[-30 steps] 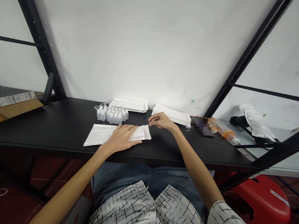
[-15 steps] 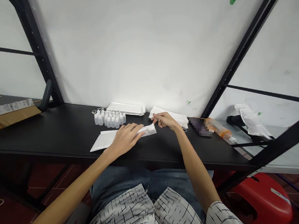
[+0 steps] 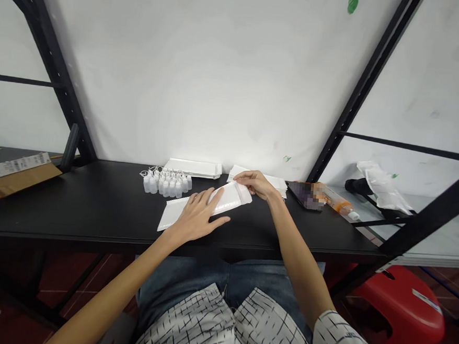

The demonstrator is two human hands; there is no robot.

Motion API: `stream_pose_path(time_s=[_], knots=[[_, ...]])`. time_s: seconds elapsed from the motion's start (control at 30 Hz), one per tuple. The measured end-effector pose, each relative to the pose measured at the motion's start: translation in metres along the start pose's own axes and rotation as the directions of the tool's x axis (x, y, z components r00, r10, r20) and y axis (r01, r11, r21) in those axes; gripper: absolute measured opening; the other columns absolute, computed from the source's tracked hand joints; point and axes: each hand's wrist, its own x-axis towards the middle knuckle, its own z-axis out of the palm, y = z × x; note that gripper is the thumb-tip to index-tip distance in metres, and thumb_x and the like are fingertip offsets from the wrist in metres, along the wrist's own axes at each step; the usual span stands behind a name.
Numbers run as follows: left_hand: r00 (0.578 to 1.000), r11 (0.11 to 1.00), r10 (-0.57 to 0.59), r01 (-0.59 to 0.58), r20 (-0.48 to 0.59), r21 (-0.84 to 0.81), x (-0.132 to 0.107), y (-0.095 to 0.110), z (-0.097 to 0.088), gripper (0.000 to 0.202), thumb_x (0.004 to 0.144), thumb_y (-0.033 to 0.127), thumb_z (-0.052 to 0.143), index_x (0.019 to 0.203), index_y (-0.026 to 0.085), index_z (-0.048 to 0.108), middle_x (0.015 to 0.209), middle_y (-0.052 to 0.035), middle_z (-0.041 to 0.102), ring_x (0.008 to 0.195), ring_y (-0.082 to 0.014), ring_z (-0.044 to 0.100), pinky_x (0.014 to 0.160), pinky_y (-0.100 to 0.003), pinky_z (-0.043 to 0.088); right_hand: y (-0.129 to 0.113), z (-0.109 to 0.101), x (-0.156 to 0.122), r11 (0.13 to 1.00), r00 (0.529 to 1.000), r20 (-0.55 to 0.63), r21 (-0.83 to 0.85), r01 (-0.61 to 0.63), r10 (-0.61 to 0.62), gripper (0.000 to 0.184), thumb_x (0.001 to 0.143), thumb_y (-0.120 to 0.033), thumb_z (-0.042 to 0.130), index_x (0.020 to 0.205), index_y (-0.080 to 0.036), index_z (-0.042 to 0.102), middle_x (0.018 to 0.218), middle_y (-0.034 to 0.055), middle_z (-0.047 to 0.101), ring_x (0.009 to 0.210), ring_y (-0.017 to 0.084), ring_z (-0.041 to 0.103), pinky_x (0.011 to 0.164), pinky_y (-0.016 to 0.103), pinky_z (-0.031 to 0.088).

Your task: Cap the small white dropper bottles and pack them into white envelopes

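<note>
A white bubble mailer (image 3: pixel 231 198) lies at a slant on the black table, its surface glossy and its flap end to the right. My left hand (image 3: pixel 195 215) rests across the middle of the mailer, palm down, fingers and thumb spread, hiding part of it. At the upper right corner, my right hand (image 3: pixel 257 183) pinches the mailer's edge between thumb and fingers. Left of the mailer stands a cluster of small white squeeze bottles (image 3: pixel 169 185), with thin strings at their tops. Behind my right hand lies a stack of white mailers (image 3: pixel 278 183), partly covered.
Another white stack (image 3: pixel 193 168) lies against the wall. To the right are a dark pouch (image 3: pixel 306 194) and an orange-labelled bottle (image 3: pixel 344 207) beside a black rack post (image 3: pixel 361 92). A cardboard box (image 3: pixel 20 176) sits far left; a red stool (image 3: pixel 408 310) stands below right.
The mailer has shifted right and opened out flatter from its folded, narrow look. My right hand has closed on its corner. My left thumb has spread away from the fingers.
</note>
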Motion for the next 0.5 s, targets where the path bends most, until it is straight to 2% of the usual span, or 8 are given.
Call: stream_pose_path(time_s=[0.07, 0.17, 0.27, 0.3, 0.37, 0.43, 0.5], knots=[[1.0, 1.0, 0.006, -0.006, 0.008, 0.013, -0.007, -0.006, -0.001, 0.07, 0.095, 0.054, 0.042, 0.153, 0.021, 0.023, 0.146, -0.0183, 0.043, 0.132, -0.0348, 0.042, 0.105, -0.051, 0.035, -0.001, -0.001, 0.0, 0.998, 0.997, -0.075, 0.049, 0.034, -0.03, 0.023, 0.066, -0.027, 0.076, 0.084, -0.013, 0.072, 0.051, -0.0048, 0.053, 0.037, 0.004, 0.036, 0.035, 0.019, 0.027], [0.999, 0.998, -0.049, 0.05, 0.023, -0.034, -0.008, -0.012, -0.005, 0.057, 0.097, 0.031, 0.038, 0.152, 0.021, 0.028, 0.138, -0.0158, 0.052, 0.124, -0.0322, 0.051, 0.101, -0.048, 0.041, -0.004, -0.002, -0.002, 0.985, 0.985, -0.156, 0.139, 0.101, -0.079, 0.023, 0.066, -0.03, 0.076, 0.082, -0.015, 0.071, 0.051, -0.0045, 0.053, 0.038, 0.005, 0.038, 0.034, 0.02, 0.027], [0.989, 0.952, -0.139, 0.149, 0.055, -0.269, 0.002, -0.016, -0.014, 0.053, 0.094, 0.027, 0.038, 0.146, 0.023, 0.04, 0.135, -0.0112, 0.057, 0.12, -0.0306, 0.055, 0.101, -0.046, 0.042, -0.007, -0.005, -0.002, 0.964, 0.969, -0.211, 0.204, 0.17, -0.127, 0.029, 0.07, -0.04, 0.074, 0.083, -0.015, 0.07, 0.05, -0.005, 0.051, 0.033, 0.005, 0.034, 0.032, 0.022, 0.024], [0.982, 0.903, -0.171, 0.186, 0.074, -0.388, 0.007, -0.017, -0.019, 0.051, 0.093, 0.03, 0.04, 0.143, 0.023, 0.044, 0.134, -0.0098, 0.058, 0.119, -0.0303, 0.056, 0.102, -0.046, 0.043, -0.008, -0.006, -0.003, 0.958, 0.962, -0.232, 0.213, 0.194, -0.143, 0.031, 0.071, -0.043, 0.074, 0.082, -0.015, 0.069, 0.051, -0.0047, 0.051, 0.032, 0.005, 0.034, 0.032, 0.022, 0.023], [0.964, 0.739, -0.242, 0.256, 0.109, -0.623, 0.016, -0.021, -0.03, 0.05, 0.089, 0.037, 0.046, 0.136, 0.02, 0.052, 0.131, -0.0093, 0.062, 0.117, -0.0302, 0.058, 0.102, -0.043, 0.044, -0.008, -0.009, -0.002, 0.95, 0.947, -0.273, 0.211, 0.228, -0.167, 0.036, 0.071, -0.048, 0.075, 0.08, -0.014, 0.068, 0.054, -0.0032, 0.054, 0.032, 0.004, 0.036, 0.031, 0.022, 0.023], [0.933, 0.589, -0.342, 0.305, 0.111, -0.748, 0.024, -0.025, -0.042, 0.054, 0.084, 0.041, 0.054, 0.133, 0.018, 0.054, 0.131, -0.0101, 0.062, 0.116, -0.0309, 0.059, 0.1, -0.042, 0.046, -0.008, -0.011, -0.002, 0.952, 0.938, -0.301, 0.195, 0.237, -0.172, 0.039, 0.068, -0.05, 0.078, 0.077, -0.013, 0.068, 0.058, -0.0015, 0.057, 0.033, 0.004, 0.039, 0.031, 0.021, 0.024], [0.914, 0.498, -0.389, 0.312, 0.113, -0.809, 0.032, -0.031, -0.054, 0.054, 0.08, 0.043, 0.059, 0.129, 0.018, 0.057, 0.127, -0.0103, 0.064, 0.111, -0.0305, 0.061, 0.096, -0.041, 0.048, -0.008, -0.011, -0.002, 0.958, 0.938, -0.304, 0.177, 0.224, -0.164, 0.041, 0.066, -0.051, 0.08, 0.075, -0.012, 0.068, 0.058, -0.0009, 0.057, 0.034, 0.004, 0.041, 0.032, 0.021, 0.025]])
